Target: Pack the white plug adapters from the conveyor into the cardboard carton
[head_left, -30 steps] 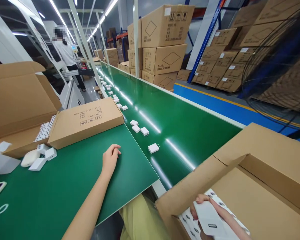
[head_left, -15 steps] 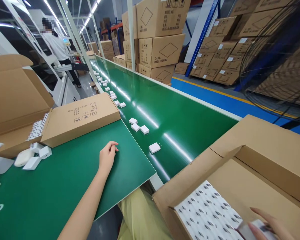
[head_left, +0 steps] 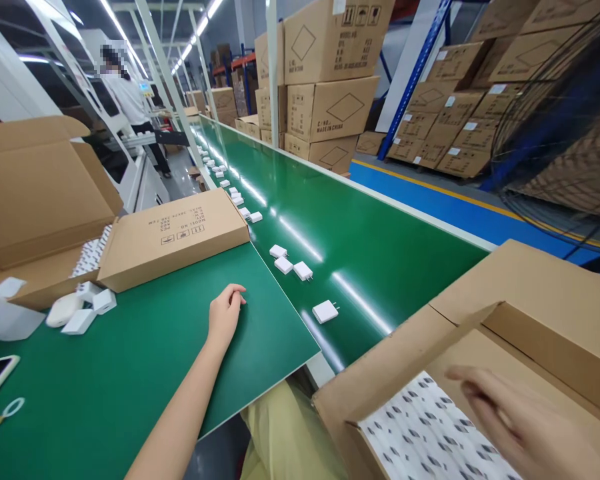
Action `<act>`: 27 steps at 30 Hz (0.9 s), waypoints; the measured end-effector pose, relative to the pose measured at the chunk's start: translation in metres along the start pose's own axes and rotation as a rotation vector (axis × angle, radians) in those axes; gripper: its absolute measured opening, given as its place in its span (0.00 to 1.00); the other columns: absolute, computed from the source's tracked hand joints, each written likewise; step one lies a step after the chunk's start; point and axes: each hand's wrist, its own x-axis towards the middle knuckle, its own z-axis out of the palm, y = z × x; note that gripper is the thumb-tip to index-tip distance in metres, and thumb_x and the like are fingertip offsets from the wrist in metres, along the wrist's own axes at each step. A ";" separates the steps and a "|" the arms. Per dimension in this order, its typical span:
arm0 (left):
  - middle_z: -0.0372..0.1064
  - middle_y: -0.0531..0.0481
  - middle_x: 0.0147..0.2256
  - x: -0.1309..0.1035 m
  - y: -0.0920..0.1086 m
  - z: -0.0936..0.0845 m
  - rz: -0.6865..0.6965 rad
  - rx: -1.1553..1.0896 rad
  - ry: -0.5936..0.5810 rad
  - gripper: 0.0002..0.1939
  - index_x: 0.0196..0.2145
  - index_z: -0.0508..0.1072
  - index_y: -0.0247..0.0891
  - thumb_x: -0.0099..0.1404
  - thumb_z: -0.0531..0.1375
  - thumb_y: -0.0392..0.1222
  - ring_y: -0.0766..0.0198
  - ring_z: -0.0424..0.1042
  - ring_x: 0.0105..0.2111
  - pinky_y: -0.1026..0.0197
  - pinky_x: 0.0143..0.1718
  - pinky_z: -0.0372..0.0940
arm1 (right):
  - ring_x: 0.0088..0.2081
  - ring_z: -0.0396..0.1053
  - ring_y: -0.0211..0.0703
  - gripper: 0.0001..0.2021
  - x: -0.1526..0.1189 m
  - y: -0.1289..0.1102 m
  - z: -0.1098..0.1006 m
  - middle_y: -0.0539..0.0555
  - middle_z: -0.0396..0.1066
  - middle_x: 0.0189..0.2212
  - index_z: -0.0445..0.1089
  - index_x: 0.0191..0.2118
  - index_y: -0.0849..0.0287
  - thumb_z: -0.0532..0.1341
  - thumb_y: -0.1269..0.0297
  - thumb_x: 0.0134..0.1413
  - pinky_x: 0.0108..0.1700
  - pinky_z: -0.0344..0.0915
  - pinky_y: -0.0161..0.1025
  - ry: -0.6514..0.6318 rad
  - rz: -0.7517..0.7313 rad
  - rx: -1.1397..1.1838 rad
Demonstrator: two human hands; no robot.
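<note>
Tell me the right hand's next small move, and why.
Probably move the right hand to the nearest charger on the belt: the hand looks empty, though blurred, over the open box, and that charger lies apart from the others.

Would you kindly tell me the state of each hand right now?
Left hand: loosely curled on the green tabletop, nothing visibly held; how fully closed cannot be told.
Right hand: blurred over the open cardboard box, nothing visibly held; open or closed cannot be told.

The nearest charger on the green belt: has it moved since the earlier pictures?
Yes: the charger has moved toward the near corner of the green table.
</note>
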 end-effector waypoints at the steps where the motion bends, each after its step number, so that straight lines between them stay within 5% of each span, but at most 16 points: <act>1: 0.68 0.55 0.22 0.000 0.000 0.000 0.000 -0.001 0.001 0.13 0.31 0.70 0.40 0.57 0.47 0.40 0.67 0.65 0.21 0.66 0.25 0.59 | 0.29 0.70 0.47 0.10 0.020 -0.012 0.003 0.55 0.72 0.29 0.64 0.37 0.51 0.46 0.62 0.59 0.25 0.68 0.40 -0.005 -0.063 -0.026; 8: 0.68 0.55 0.22 0.002 -0.002 0.001 -0.007 -0.019 -0.003 0.13 0.31 0.70 0.40 0.57 0.46 0.40 0.67 0.65 0.20 0.66 0.25 0.59 | 0.47 0.64 0.48 0.21 0.121 -0.057 0.059 0.58 0.66 0.47 0.64 0.45 0.59 0.49 0.83 0.45 0.41 0.64 0.44 -0.371 -0.234 -0.149; 12: 0.68 0.55 0.22 0.002 -0.003 0.003 -0.006 -0.004 -0.010 0.13 0.32 0.70 0.40 0.58 0.46 0.39 0.67 0.65 0.21 0.66 0.26 0.59 | 0.42 0.67 0.46 0.18 0.139 -0.052 0.078 0.53 0.70 0.40 0.67 0.41 0.58 0.58 0.81 0.41 0.39 0.65 0.39 -0.470 -0.248 -0.132; 15: 0.68 0.56 0.22 0.003 -0.003 0.004 -0.009 0.001 -0.021 0.13 0.32 0.70 0.41 0.58 0.46 0.38 0.68 0.65 0.22 0.66 0.27 0.59 | 0.36 0.69 0.47 0.07 0.149 -0.053 0.079 0.54 0.70 0.34 0.68 0.36 0.59 0.60 0.72 0.48 0.34 0.66 0.40 -0.471 -0.145 -0.151; 19: 0.68 0.56 0.23 0.004 -0.003 0.004 -0.017 -0.002 -0.028 0.13 0.32 0.70 0.42 0.58 0.46 0.38 0.68 0.66 0.22 0.67 0.28 0.60 | 0.38 0.67 0.46 0.15 0.174 -0.063 0.083 0.57 0.66 0.42 0.60 0.49 0.62 0.54 0.62 0.58 0.35 0.66 0.43 -0.368 0.096 -0.164; 27: 0.68 0.56 0.23 0.003 -0.004 0.003 0.000 -0.005 -0.031 0.14 0.31 0.70 0.42 0.59 0.45 0.38 0.68 0.66 0.23 0.66 0.29 0.60 | 0.38 0.66 0.43 0.11 0.202 -0.071 0.119 0.54 0.66 0.41 0.65 0.42 0.62 0.57 0.60 0.56 0.39 0.66 0.46 -0.429 0.403 -0.083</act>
